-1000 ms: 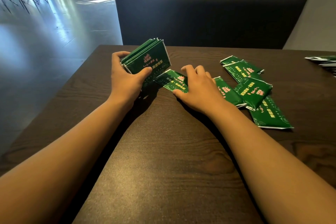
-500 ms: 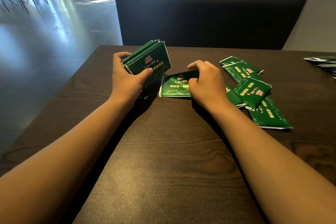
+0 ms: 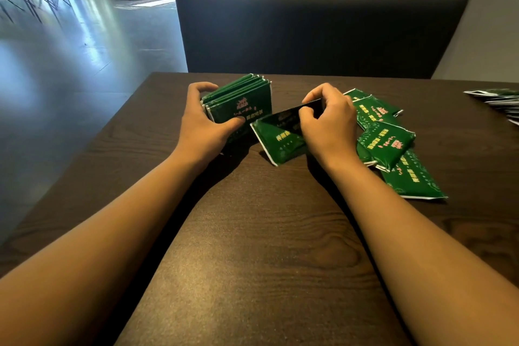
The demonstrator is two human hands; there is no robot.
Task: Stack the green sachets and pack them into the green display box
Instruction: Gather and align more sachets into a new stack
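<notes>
My left hand (image 3: 202,126) grips a stack of green sachets (image 3: 241,101) that stands on edge on the dark wooden table (image 3: 252,247), thumb on the front, fingers round the back. Just right of it, my right hand (image 3: 328,126) pinches a single green sachet (image 3: 276,139) by its upper edge, tilted up off the table and close to the stack's front. Several loose green sachets (image 3: 387,143) lie in a heap further right. No green display box is in view.
More sachets (image 3: 502,100) lie at the table's far right edge. A dark padded bench back (image 3: 309,25) stands right behind the table. The table's left edge drops to a shiny floor (image 3: 56,64).
My right hand has picked one sachet up from the table, tilted it on edge and brought it left toward the stack. My left hand keeps the stack in place.
</notes>
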